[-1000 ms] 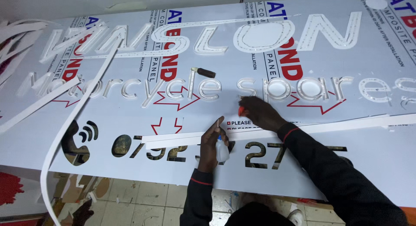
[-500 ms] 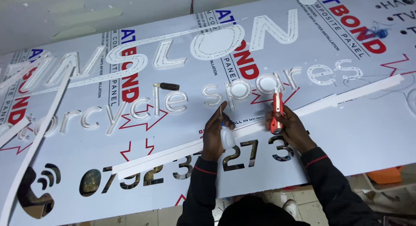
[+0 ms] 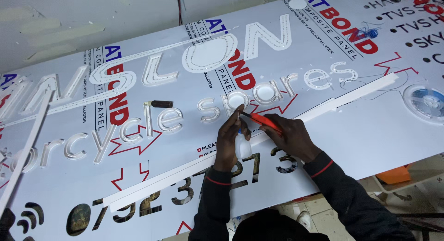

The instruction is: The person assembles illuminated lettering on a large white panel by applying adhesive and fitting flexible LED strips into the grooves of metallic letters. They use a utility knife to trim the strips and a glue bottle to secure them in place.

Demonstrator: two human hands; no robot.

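Fingers of my left hand wrap a small white squeeze bottle; my right hand grips a red-orange utility knife over the white sign panel.

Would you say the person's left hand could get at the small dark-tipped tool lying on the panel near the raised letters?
Probably yes: the dark-tipped tool lies uncovered on the panel, nothing in between, but the left hand already holds a small white bottle.
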